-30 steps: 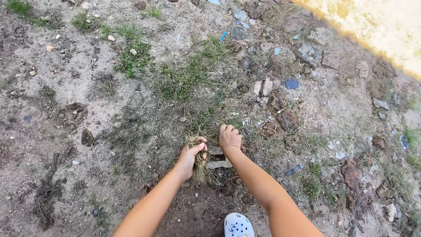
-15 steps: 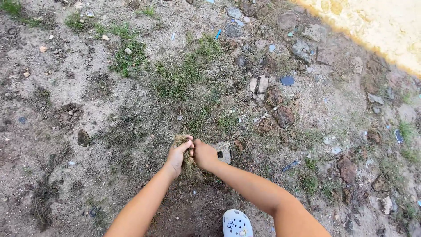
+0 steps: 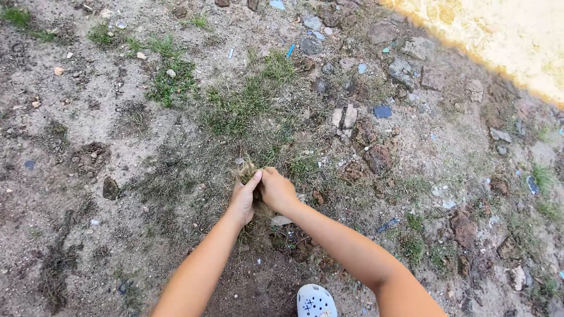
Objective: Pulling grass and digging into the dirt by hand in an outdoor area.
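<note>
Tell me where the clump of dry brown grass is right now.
In the head view, just left of centre: the clump of dry brown grass is clasped between the left hand and right hand, below the green grass patch.

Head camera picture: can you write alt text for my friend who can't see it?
Two bare hands, the left hand and the right hand, close together around a tuft of dry brown grass on sandy, stony ground. A patch of green grass grows just beyond, and the toe of a white perforated clog shows at the bottom edge.

A dry, straw-coloured grass tuft (image 3: 247,172) stands upright, clasped from both sides.
</note>
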